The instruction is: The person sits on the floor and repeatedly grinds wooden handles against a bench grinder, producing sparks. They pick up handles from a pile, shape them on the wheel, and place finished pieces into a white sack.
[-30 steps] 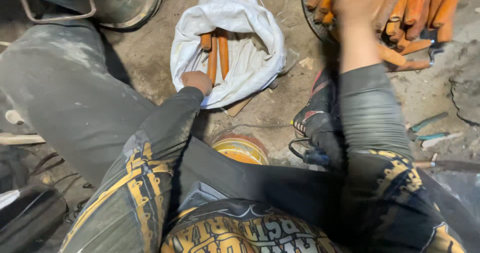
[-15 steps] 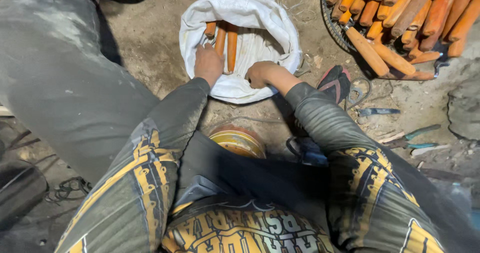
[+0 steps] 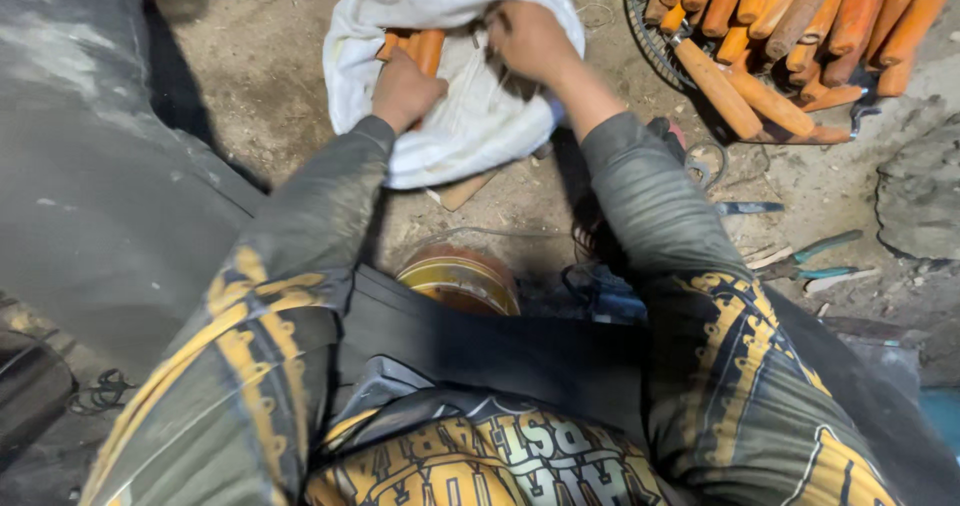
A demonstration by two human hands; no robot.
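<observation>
The left hand (image 3: 405,88) is closed on the near edge of the white sack (image 3: 470,126), beside the orange wooden handles (image 3: 418,48) inside it. The right hand (image 3: 528,38) grips the sack's far rim. The sack lies on the dirt floor (image 3: 260,86), left of a wire basket (image 3: 655,51) piled with similar handles.

The person is wearing a long-sleeved top of dusty grey-green cloth, its sleeves running down to the wrists of the bare left hand (image 3: 405,91) and right hand (image 3: 530,38). Yellow and black ornamental patterning is showing across both upper sleeves, and large yellow lettering is curving over the chest. Grey trousers, smudged with pale dust, are covering the legs.
</observation>
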